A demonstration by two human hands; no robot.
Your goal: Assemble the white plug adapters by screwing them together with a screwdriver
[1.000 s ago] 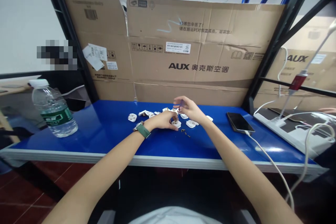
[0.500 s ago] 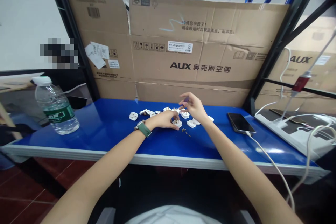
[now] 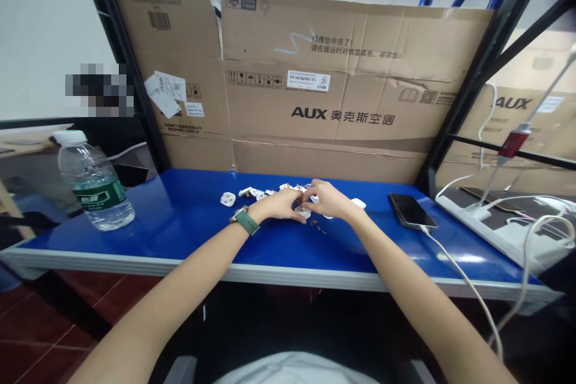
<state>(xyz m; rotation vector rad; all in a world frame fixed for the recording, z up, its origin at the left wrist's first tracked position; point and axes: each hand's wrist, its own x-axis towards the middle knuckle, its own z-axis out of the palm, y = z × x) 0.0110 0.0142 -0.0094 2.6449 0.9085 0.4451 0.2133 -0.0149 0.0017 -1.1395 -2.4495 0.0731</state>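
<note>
"AUX 奥克斯空调" runs in black across the cardboard sheet (image 3: 351, 99) at 12 o'clock beyond my hands; above it a printed line reads "师傅您辛苦了!", with a request beneath for gentle handling; a white label (image 3: 308, 81) carries a bold "25", its model line too small to read with certainty; "AUX" shows again on a second carton (image 3: 506, 103) toward 2 o'clock; at 9 o'clock stands a clear bottle (image 3: 96, 192) with a green band, its white lettering too blurred to make out.

The white plug (image 3: 306, 212), small and pale with rounded edges, sits on the blue table (image 3: 270, 246) between my hands, partly covered by fingers; small brass-coloured bits (image 3: 314, 224) lie loose just beside it, between 4 and 5 o'clock; more white plug parts (image 3: 227, 199) spread from 9 round to 12 o'clock, some with metal showing.

My left hand (image 3: 281, 204), a green-strapped watch (image 3: 245, 221) at its wrist, holds the plug in a narrow grip, thumb nearest me; my right hand (image 3: 333, 199) arches in from 3 o'clock, fingertips drawn together over the plug; whether they pinch anything I cannot tell; a phone (image 3: 411, 211) on a white cable lies well apart at 3 o'clock.
</note>
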